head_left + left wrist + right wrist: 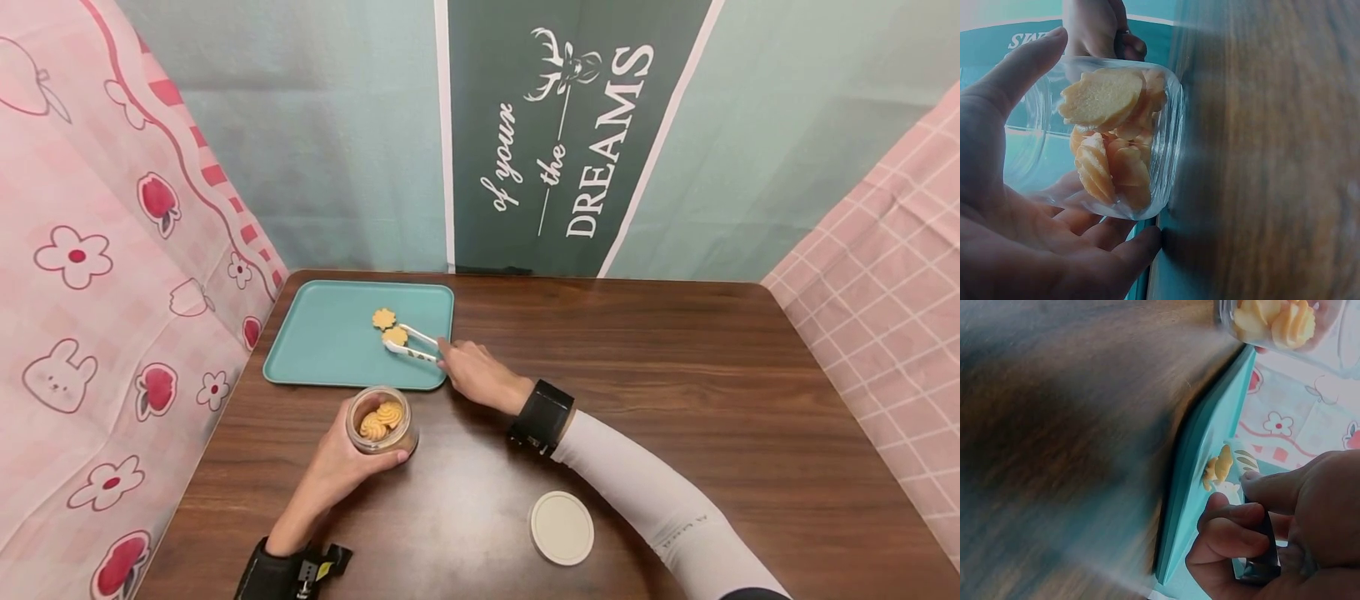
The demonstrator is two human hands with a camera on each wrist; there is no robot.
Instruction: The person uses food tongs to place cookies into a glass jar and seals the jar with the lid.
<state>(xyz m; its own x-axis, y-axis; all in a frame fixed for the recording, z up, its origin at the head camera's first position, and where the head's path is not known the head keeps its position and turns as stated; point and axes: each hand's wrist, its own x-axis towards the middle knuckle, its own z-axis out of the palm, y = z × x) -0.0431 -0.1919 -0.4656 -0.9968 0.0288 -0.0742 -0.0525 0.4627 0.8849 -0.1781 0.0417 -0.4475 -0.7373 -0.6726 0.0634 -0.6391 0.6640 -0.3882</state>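
My left hand [339,463] is wrapped around a clear jar [403,442] standing in front of the tray. Several swirled butter cookies [1102,100] lie inside the jar, which has no lid on. In my right hand [482,375] I grip a pair of tongs [417,354] with white tips and a dark handle end. The tips reach over the teal tray [318,333], one on each side of a flower-shaped cookie [395,336]. Whether they touch it I cannot tell. Just behind lies another cookie [384,318], close against the first.
A round cream lid [562,528] lies flat on the brown wooden table [675,358], near the front and left of my right forearm. Fabric hangs behind the table: a green and teal curtain [360,150] at the back, pink patterned cloth [112,275] on the left.
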